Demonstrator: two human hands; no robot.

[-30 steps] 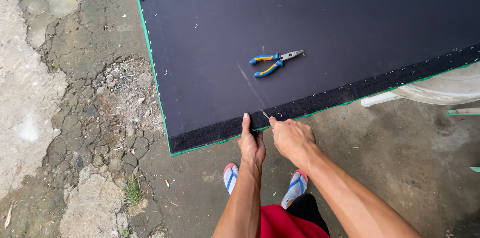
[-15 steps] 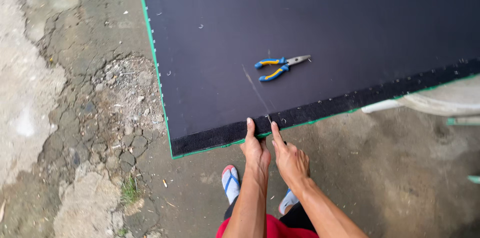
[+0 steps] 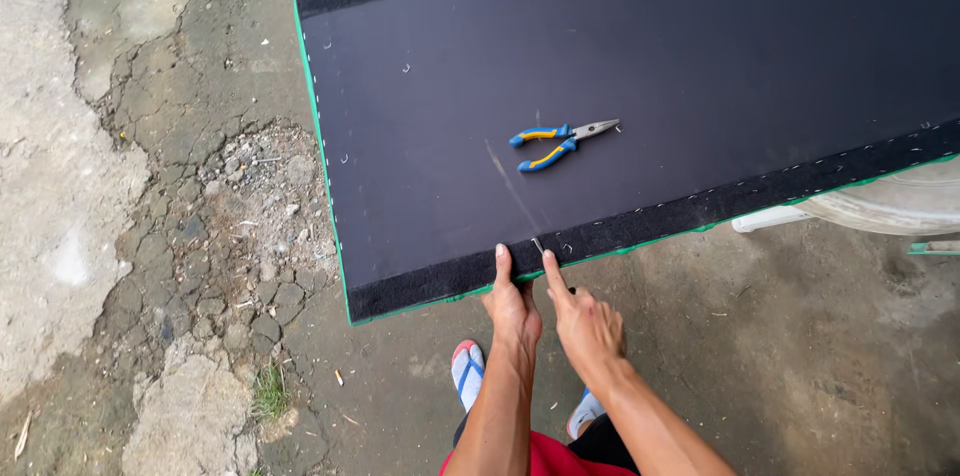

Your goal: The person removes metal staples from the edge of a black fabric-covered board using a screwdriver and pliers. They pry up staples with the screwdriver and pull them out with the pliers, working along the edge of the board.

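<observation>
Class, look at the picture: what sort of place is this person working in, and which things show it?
Probably an outdoor yard used as a makeshift workshop: cracked concrete ground, a large black panel bearing pliers, and both hands at its near edge.

Body in view: both forearms bare, no sleeves showing, no watch, rings or gloves. Left hand (image 3: 513, 308) and right hand (image 3: 585, 324) are bare too. Red garment (image 3: 545, 457) at the bottom edge, looks like shorts or a shirt hem, cannot tell which; a dark patch of cloth (image 3: 608, 442) sits just beside it. Feet in flip-flops: left flip-flop (image 3: 466, 372) has a light blue-white sole with a red-orange trim at the toe and blue straps; right flip-flop (image 3: 586, 411) is mostly hidden behind the forearm, same pale blue.
</observation>
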